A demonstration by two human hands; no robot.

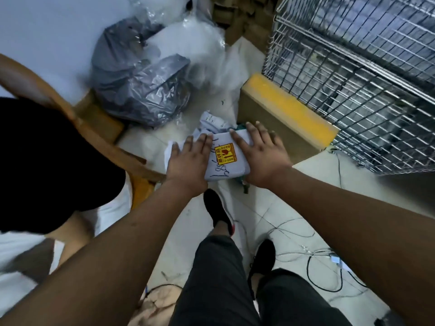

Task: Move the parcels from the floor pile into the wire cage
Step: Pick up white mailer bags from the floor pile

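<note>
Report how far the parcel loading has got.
Done: nothing certain; what lies inside the wire cage is too blurred to tell. In hand: left hand and right hand press flat against a white parcel with a yellow sticker. Left: the grey bag, clear bags and the yellow-taped box lie outside the cage.

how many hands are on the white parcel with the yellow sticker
2. The left hand lies flat on the left of the white parcel, the right hand flat on its right, the yellow sticker between them.
</note>
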